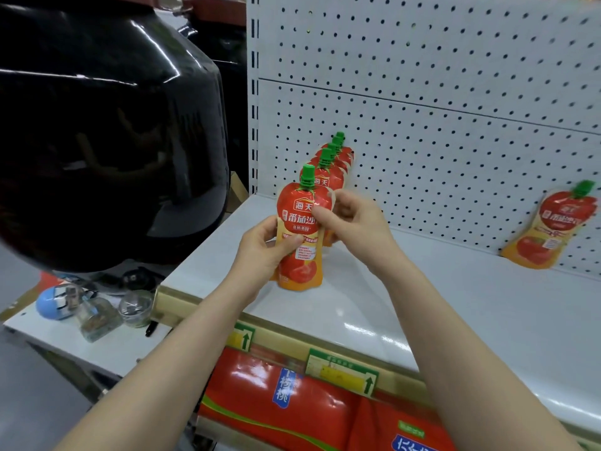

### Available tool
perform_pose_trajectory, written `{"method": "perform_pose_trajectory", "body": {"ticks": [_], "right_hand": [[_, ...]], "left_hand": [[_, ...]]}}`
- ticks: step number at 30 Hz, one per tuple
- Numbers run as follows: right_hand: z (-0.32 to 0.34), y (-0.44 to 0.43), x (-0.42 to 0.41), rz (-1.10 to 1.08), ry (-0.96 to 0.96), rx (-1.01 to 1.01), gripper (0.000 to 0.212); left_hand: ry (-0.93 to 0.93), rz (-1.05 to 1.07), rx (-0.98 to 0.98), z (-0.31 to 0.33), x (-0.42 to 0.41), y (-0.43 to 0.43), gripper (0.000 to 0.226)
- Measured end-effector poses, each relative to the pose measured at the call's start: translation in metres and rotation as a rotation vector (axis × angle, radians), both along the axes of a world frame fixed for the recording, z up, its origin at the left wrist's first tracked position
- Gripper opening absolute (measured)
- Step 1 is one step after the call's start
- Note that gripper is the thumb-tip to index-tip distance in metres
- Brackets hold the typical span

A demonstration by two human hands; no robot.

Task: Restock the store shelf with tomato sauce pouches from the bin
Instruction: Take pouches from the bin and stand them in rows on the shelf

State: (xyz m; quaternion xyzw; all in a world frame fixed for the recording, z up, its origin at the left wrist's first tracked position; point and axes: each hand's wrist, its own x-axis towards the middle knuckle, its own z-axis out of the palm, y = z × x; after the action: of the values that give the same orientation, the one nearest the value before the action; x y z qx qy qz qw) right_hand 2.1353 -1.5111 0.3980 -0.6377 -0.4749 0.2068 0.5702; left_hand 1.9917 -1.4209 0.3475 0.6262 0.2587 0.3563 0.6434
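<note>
At the left end of the shelf (390, 304), I am standing a tomato sauce pouch (300, 236) at the head of a row of pouches (331, 164) running back toward the pegboard panel (422, 125). My left hand (260, 252) is gripping its lower left edge, thumb lying across the label. My right hand (354, 222) is pinching its upper right shoulder, fingers (322, 213) clamped on the foil. The base is seemingly touching the shelf, just ahead of the row. To finish well, I am judging that I should be squaring the label forward, lining its green cap with those behind, and releasing lightly so nothing is toppling. A lone pouch (553, 229) is leaning on the panel, well apart to the right. The bin is not showing.
</note>
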Motion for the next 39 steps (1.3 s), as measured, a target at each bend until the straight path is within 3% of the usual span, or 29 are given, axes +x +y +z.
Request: {"method": "perform_pose_trajectory", "body": {"ticks": [6,12,15,21,31,35,39], "right_hand": [[-0.003,-0.001,0.014,-0.087,-0.068,0.046,0.010],[-0.012,0.013,0.027,-0.229,-0.142,0.056,0.005],[-0.017,0.026,0.030,-0.278,-0.175,0.069,0.015],[-0.020,0.043,0.037,-0.331,-0.226,0.069,0.028],[-0.018,0.041,0.036,-0.315,-0.302,0.022,0.024],[-0.011,0.017,0.028,-0.362,-0.365,-0.019,0.021],[-0.020,-0.041,0.013,-0.388,-0.384,-0.011,0.015]], "left_hand": [[0.034,-0.043,0.068,-0.007,0.006,0.001,0.025],[0.284,0.029,0.236,-0.036,0.007,0.013,0.031],[0.322,0.060,0.274,-0.037,0.012,0.016,0.032],[0.350,0.103,0.295,-0.035,0.024,0.020,0.034],[0.350,0.091,0.301,-0.030,0.023,0.014,0.036],[0.372,0.128,0.327,-0.021,0.015,0.004,0.045],[0.254,0.116,0.390,-0.013,-0.001,-0.023,0.036]]}}
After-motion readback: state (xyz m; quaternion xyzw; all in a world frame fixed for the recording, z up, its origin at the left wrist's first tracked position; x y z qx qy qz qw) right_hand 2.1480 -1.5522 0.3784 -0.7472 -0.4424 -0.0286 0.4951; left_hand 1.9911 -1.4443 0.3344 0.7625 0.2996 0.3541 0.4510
